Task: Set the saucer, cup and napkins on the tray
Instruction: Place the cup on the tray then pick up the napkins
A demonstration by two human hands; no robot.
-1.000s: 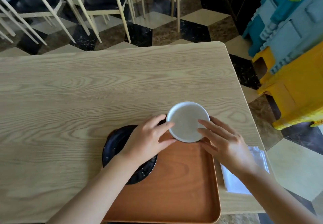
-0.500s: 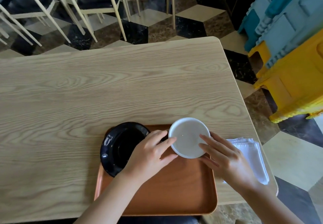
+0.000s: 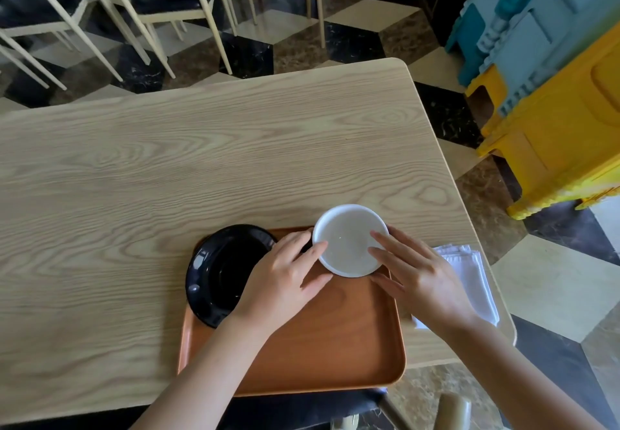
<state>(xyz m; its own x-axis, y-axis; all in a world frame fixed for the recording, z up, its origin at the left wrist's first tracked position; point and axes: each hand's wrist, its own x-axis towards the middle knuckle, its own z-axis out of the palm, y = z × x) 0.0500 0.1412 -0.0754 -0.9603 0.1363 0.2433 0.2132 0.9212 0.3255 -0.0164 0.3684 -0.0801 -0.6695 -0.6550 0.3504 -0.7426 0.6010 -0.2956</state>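
- Both hands hold the white cup (image 3: 349,240) between them, left hand (image 3: 281,282) on its left side, right hand (image 3: 419,278) on its right.
- The cup is at the far right corner of the orange tray (image 3: 328,345).
- The black saucer (image 3: 221,268) overlaps the tray's far left corner.
- White napkins (image 3: 469,275) lie on the table (image 3: 167,161), just right of the tray.

Saucer (image 3: 221,270) left, cup (image 3: 350,240) right on tray (image 3: 335,345); napkins (image 3: 469,278) beside.
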